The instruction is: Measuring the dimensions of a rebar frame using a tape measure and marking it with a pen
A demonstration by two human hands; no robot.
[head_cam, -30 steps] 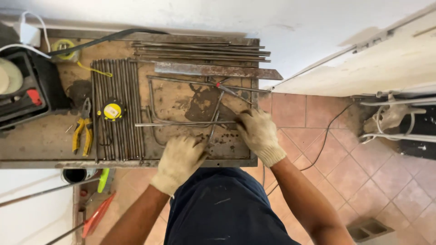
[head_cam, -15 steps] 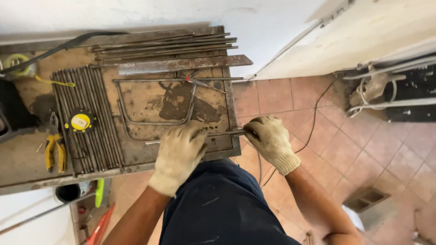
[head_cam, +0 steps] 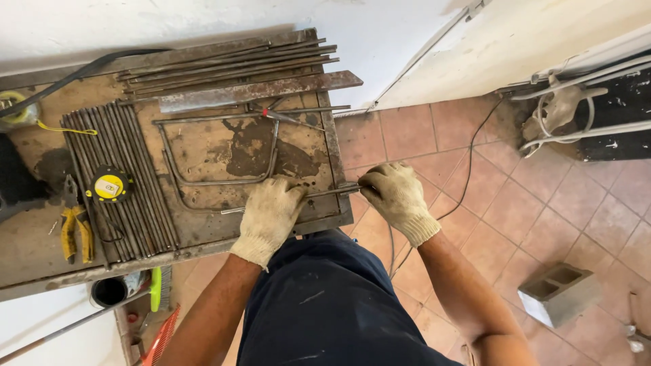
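Both my hands wear dirty cream work gloves. My left hand [head_cam: 269, 215] presses down on a thin steel rod [head_cam: 324, 193] lying across the rusty metal plate [head_cam: 224, 146] of the workbench. My right hand [head_cam: 395, 197] is closed around that rod's end, just past the bench's right edge. A bent U-shaped rod [head_cam: 217, 177] lies on the plate in front of my left hand. A long flat steel bar [head_cam: 261, 90] lies across the plate's far side.
A row of straight rods [head_cam: 125, 183] lies at the left with a yellow tape measure [head_cam: 108, 186] on them. Yellow-handled pliers [head_cam: 76, 234] lie further left. A concrete block [head_cam: 558, 293] sits on the tiled floor at right. A black cable [head_cam: 468, 176] runs over the tiles.
My hands and the rod have shifted toward the bench's right front corner. My right hand now grips the rod's end beyond the edge. The view has panned right.
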